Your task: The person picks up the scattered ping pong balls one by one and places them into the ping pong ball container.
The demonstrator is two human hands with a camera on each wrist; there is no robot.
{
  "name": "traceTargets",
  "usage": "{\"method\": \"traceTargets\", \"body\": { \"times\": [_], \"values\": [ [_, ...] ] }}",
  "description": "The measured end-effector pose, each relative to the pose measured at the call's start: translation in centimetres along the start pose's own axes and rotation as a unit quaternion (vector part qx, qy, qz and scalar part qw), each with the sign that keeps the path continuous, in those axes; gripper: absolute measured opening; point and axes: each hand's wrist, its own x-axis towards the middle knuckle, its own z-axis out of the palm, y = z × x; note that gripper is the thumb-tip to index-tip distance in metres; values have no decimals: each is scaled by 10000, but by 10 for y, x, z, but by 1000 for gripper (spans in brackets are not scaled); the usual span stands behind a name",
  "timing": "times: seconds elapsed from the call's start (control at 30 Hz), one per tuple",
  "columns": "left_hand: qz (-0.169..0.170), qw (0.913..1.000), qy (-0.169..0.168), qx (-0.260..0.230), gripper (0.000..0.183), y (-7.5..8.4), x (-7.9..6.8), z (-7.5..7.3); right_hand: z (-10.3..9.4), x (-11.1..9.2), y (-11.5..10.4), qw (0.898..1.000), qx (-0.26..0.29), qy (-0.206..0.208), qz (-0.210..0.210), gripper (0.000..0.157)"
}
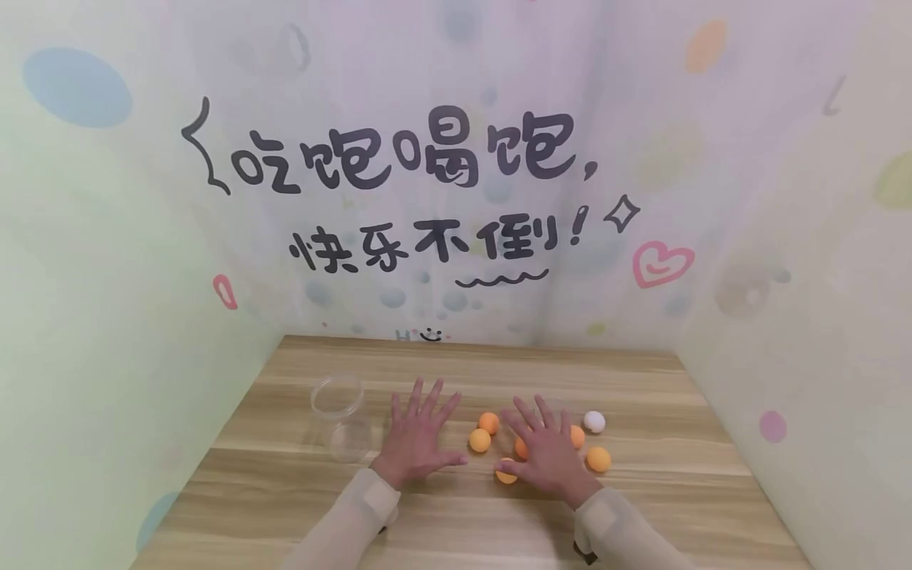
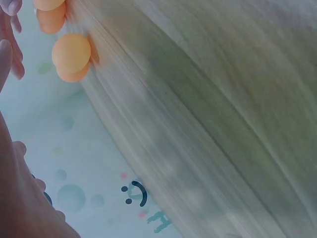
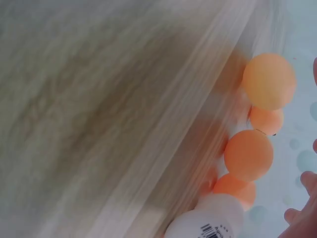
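My left hand [image 1: 416, 439] is held palm down with its fingers spread, between a clear plastic jar [image 1: 340, 419] and the balls. My right hand [image 1: 549, 455], also spread palm down, hovers over a loose group of table tennis balls and hides part of it. Orange balls [image 1: 480, 440] lie between the hands, and another orange ball [image 1: 598, 459] sits right of the right hand. A white ball [image 1: 594, 422] lies behind that one. In the right wrist view a white ball [image 3: 198, 227] shows dark print, beside several orange balls [image 3: 248, 155]. Neither hand grips anything.
The wood-grain table [image 1: 456, 522] is bounded by a back wall [image 1: 456, 309] with black lettering and by pale walls at left and right. The jar stands upright at the left, its mouth uncovered. A faint clear shape behind the right hand is hard to make out.
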Motion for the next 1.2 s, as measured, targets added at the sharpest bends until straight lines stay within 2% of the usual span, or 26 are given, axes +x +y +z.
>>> {"method": "traceTargets", "body": {
  "times": [0.2,0.4,0.57,0.8,1.0,1.2],
  "values": [
    [-164,9998,56,-119,99,0,0,1,-1,2,-2,9999,151,26,-18,86],
    [-378,9974,302,-529,95,-4,-3,4,-1,3,-6,9979,648,45,-76,85],
    [-560,9953,298,-735,89,-5,-5,2,1,4,-10,9962,831,218,-136,83],
    [-1066,9859,339,-1246,79,-5,-11,2,4,2,-18,9904,1315,403,-107,82],
    [-1123,9827,602,-1346,73,-6,-13,4,4,0,-24,9848,1638,565,-101,82],
    [-1290,9719,917,-1744,66,-4,-13,7,5,-1,-26,9853,1452,874,-216,81]
  ]
}}
